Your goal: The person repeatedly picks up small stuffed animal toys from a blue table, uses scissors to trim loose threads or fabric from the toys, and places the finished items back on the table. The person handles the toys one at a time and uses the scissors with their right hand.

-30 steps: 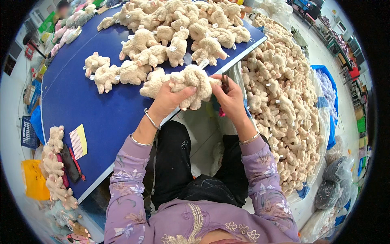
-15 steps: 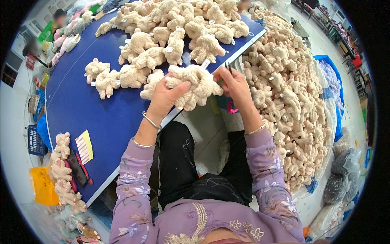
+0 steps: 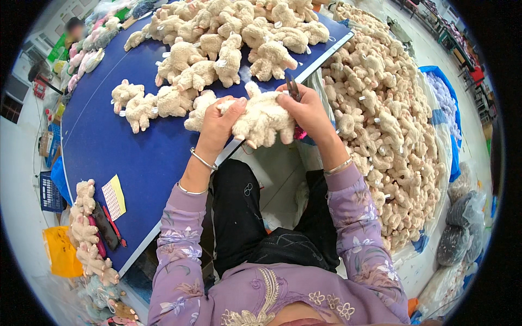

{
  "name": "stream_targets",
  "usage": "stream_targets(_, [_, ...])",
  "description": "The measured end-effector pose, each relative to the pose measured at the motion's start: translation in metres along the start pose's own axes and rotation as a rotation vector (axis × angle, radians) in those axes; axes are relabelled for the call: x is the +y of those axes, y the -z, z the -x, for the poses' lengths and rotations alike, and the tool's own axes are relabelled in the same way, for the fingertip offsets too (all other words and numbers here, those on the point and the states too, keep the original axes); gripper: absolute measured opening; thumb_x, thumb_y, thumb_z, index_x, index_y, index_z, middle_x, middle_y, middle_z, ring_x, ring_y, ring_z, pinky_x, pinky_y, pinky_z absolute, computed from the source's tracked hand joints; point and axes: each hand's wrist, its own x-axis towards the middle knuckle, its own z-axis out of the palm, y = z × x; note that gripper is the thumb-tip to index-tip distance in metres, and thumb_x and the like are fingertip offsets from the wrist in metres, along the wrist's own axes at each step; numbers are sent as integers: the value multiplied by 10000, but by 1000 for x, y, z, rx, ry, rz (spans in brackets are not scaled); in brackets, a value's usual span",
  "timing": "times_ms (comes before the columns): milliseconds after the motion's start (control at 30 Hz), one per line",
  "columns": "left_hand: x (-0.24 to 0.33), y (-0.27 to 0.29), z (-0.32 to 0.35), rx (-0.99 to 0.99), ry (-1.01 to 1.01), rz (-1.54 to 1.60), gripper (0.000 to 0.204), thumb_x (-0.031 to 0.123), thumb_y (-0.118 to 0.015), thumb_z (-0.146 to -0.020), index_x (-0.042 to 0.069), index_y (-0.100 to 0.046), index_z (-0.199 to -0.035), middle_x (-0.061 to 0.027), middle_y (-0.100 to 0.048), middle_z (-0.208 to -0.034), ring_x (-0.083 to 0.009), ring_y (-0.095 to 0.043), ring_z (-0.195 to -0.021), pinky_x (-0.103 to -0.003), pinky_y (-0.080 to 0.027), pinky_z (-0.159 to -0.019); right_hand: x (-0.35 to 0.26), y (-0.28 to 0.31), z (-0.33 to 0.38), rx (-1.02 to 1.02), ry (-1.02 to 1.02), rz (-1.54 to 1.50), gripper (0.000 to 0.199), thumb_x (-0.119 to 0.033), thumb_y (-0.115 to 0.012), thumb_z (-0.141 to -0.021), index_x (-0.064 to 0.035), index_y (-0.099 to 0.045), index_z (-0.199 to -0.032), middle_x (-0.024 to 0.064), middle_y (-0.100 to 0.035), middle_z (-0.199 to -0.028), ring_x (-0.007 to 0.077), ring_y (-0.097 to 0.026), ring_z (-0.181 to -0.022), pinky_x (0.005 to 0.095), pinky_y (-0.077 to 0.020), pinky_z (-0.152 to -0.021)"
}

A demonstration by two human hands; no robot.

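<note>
A cream plush toy [image 3: 265, 120] is held up between my two hands above the table's near edge. My left hand [image 3: 218, 124] grips its left side, thumb pressed on top. Closed on its right side is my right hand [image 3: 309, 113], which also keeps a pair of dark thread snips [image 3: 293, 88] tucked in it, blades pointing up. Another cream plush toy [image 3: 202, 106] sits just behind my left fingers. On the blue table [image 3: 136, 163], several similar toys [image 3: 173, 101] lie beyond my hands, many with small white tags.
A big heap of cream plush toys [image 3: 391, 146] fills the right side, beside the table. Farther back is a pile of them [image 3: 217, 27] on the tabletop. At the left edge lie a label sheet [image 3: 113, 196], a red pen-like tool [image 3: 112, 221] and several toys [image 3: 86, 233].
My right hand has shifted from beside the toy onto its right side, with the snips now pointing up. The toy has been turned, and its white tag no longer shows.
</note>
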Motion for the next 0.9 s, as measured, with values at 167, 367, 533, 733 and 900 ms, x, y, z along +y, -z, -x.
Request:
stream_targets(167, [2,-10,0,115,-351,-357,247,99,-598,-882,26,-530,-1109,-37,-567,-1096,-44,-475,-790,-159,-390,-652,8,13,-10,136,-92,-163,177,-146,-593,-847,-4,-620,-950,18,-613,-812,81,-558,-685,225,-451,-627])
stream_targets(367, [11,-29,11,-211,-627,-1081,845,277,-838,-620,71,-425,-1327,-124,-452,-1333,-279,-448,-1213,-368,-425,-962,11,8,-6,153,-173,-353,181,-181,-596,-872,-20,-618,-950,16,-611,-791,80,-553,-651,237,-445,-589])
stream_targets(533, [-4,-33,15,-172,-301,-818,889,228,-837,-660,42,-341,-1374,-168,-438,-1327,-288,-448,-1241,-369,-401,-1009,-4,4,3,0,-225,-532,286,-235,-594,-905,-38,-580,-1111,21,-592,-812,34,-341,-462,210,-229,-411])
stream_targets(733, [-13,-29,10,-116,-420,-713,640,115,-731,-780,0,-405,-1319,-133,-582,-1169,-199,-585,-1055,-318,-490,-892,-14,-5,9,-173,-199,-482,339,-181,-573,-914,-16,-543,-1209,39,-643,-797,31,-354,-452,204,-246,-406])
stream_targets(900, [-4,-18,5,-82,89,149,341,125,-525,-916,-65,-490,-1197,-146,-623,-1071,-231,-661,-908,-313,-561,-736,-4,4,0,123,16,-364,186,-140,-535,-924,-6,-581,-1045,69,-662,-781,11,-379,-448,175,-269,-393])
